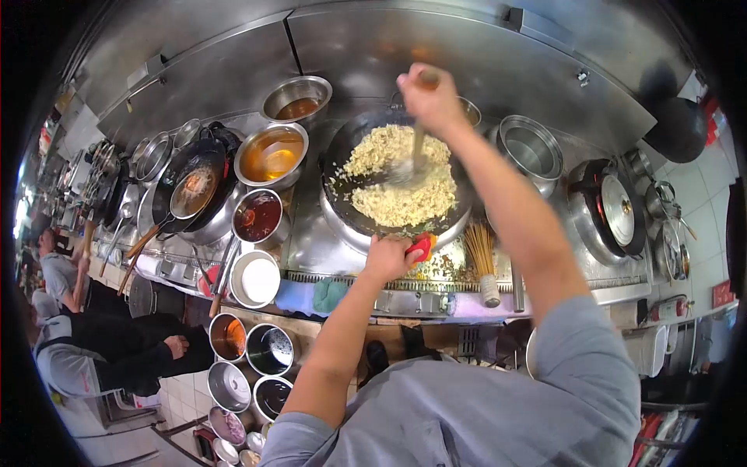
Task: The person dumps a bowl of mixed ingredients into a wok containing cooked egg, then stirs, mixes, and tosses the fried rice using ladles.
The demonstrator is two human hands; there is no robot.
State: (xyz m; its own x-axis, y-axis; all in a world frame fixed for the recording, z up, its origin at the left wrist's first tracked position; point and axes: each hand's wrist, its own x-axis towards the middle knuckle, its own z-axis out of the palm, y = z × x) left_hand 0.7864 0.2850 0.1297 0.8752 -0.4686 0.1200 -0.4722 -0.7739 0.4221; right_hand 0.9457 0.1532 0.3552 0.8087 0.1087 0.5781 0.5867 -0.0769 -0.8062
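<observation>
Grey shirt [482, 412] cloth fills the bottom of my feed, closest to the lens, with both bare forearms reaching forward from it. At the far end, I see the right hand [434, 100] wrapped tightly around the handle of a long tool [419, 146], whose lower end blurs among pale yellow, rice-like grains [405, 206]. These lie in a dark wok [339, 152] set in the steel table [305, 245]. At its near rim, the left hand [387, 258] grasps a red cloth [422, 247]; I cannot tell how much of the rim it grips. Just right of the wok I have a bamboo brush [480, 257]; to its left, a bowl of amber liquid [271, 154] and a pot of red sauce [259, 216].
</observation>
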